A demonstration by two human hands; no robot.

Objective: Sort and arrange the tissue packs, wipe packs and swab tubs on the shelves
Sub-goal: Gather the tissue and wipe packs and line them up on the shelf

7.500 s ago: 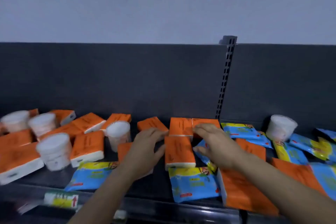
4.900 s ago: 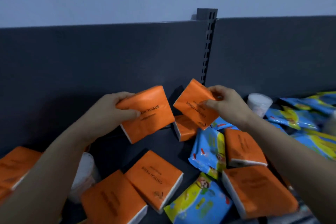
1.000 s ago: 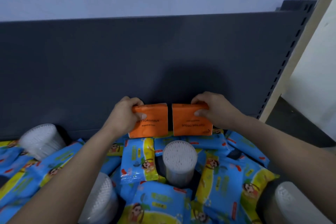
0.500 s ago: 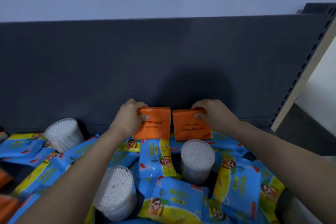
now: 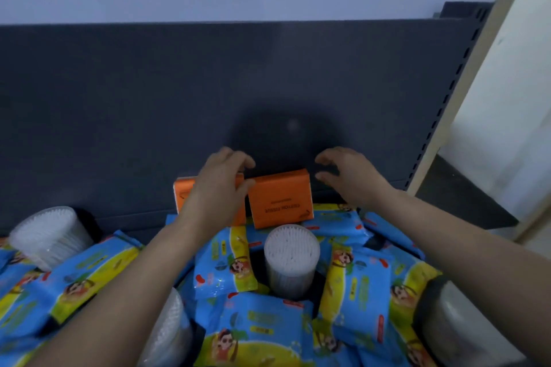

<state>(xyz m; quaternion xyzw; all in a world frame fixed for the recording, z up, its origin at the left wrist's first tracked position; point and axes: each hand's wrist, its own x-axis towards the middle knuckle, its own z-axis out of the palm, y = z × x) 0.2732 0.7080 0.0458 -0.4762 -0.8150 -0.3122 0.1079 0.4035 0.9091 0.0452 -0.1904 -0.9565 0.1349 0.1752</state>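
Tissue packs, two of them in orange, stand on edge side by side against the dark back panel (image 5: pixel 119 104) at the far side of the shelf: the right tissue pack (image 5: pixel 280 198) shows its printed face to us, upside down, and the left tissue pack (image 5: pixel 186 192) is half hidden behind our left hand (image 5: pixel 219 188). That hand lies across the left pack with its fingers (image 5: pixel 243 162) spread and released, the thumb touching the edge of the right pack. Our right hand (image 5: pixel 348 177) hovers just right of the right pack, fingers curled but released, clear of it. Nearer to us, blue-and-yellow wipe packs (image 5: pixel 226 262) lie in a loose heap, and a swab tub (image 5: pixel 291 259) stands upright among them just in front of the orange packs. Another swab tub (image 5: pixel 49 237) sits at the far left.
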